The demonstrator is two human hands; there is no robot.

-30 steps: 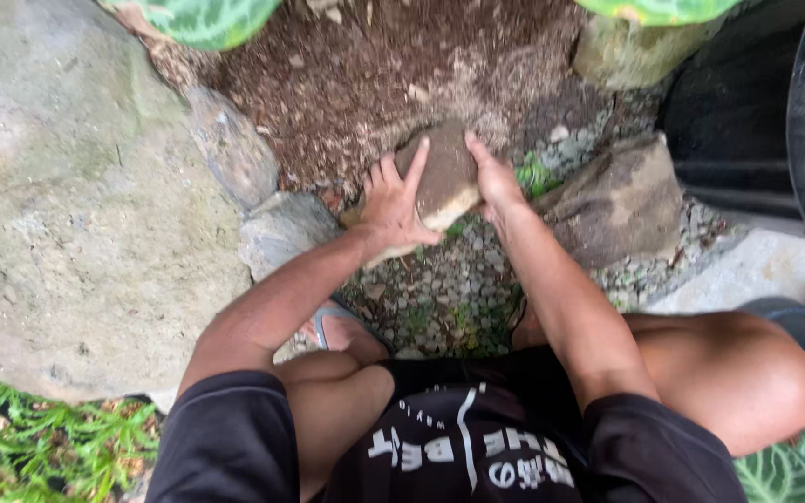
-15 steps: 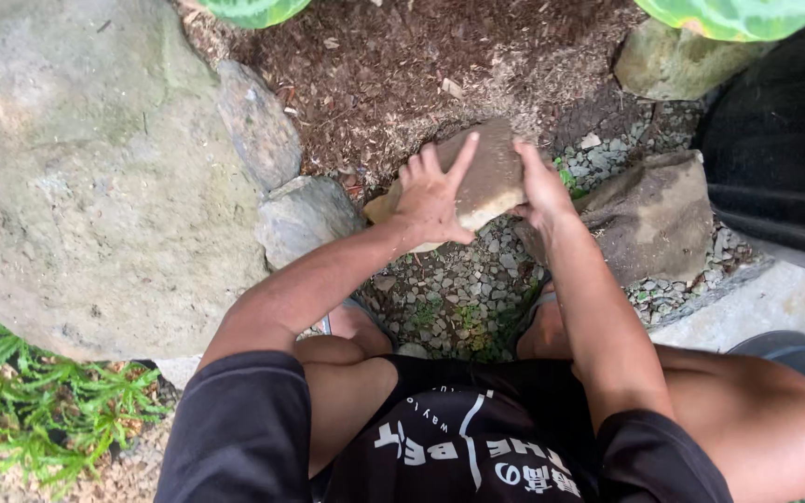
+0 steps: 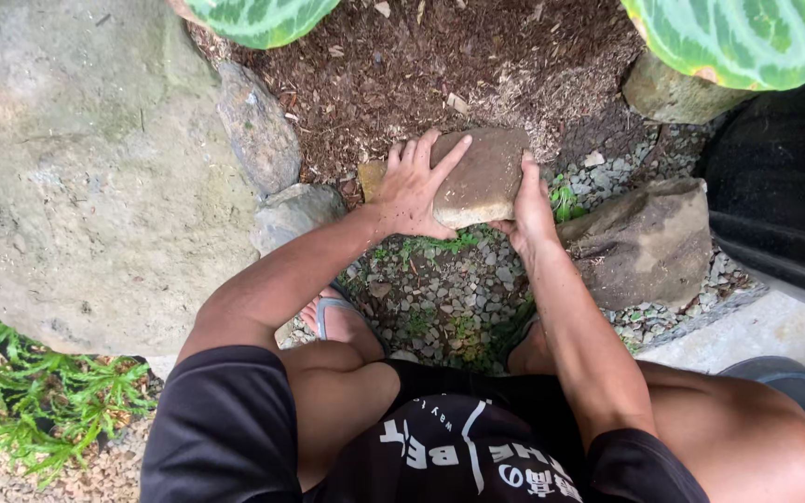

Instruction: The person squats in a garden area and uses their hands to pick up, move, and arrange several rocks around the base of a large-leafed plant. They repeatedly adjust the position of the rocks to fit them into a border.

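The flat brown stone lies at the near edge of the mulch bed, where the gravel begins. The left hand lies spread and flat on its left part. The right hand grips its right edge. A big boulder stands left, a rock right; only gravel in front is open.

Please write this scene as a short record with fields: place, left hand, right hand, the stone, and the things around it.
place: garden bed, mulch above, gravel below
left hand: flat on the stone's left part
right hand: grips the stone's right edge
stone: flat, brown, between mulch and gravel
around: large boulder at left, brown rock at right, green leaves above
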